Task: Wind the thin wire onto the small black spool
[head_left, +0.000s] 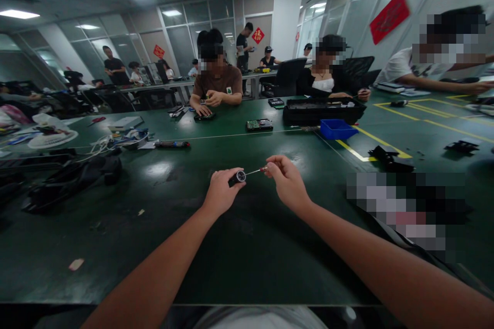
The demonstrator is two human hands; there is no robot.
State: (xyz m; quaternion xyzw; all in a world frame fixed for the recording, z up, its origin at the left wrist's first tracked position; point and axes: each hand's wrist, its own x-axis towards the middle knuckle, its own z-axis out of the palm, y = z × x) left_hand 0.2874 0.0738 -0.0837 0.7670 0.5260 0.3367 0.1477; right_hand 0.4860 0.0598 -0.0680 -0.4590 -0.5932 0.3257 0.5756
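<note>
My left hand [225, 187] is closed round a small black cylindrical part [240, 177] with a silvery ring at its open end, which faces right. Between the thumb and fingers of my right hand [284, 177] is a thin screwdriver [254, 171] with a reddish handle, mostly covered by the fingers. Its metal shaft points left, and the tip reaches the ringed end of the black part. Whether the tip sits inside it I cannot tell. Both hands are held above the green table [239, 252].
Black plastic parts [73, 177] and cables [104, 144] lie at left. Ahead are a hard drive [259, 125], a blue bin [338, 129] and a black tray [324, 112]. Black pieces [389, 158] lie at right. Several people sit across the table.
</note>
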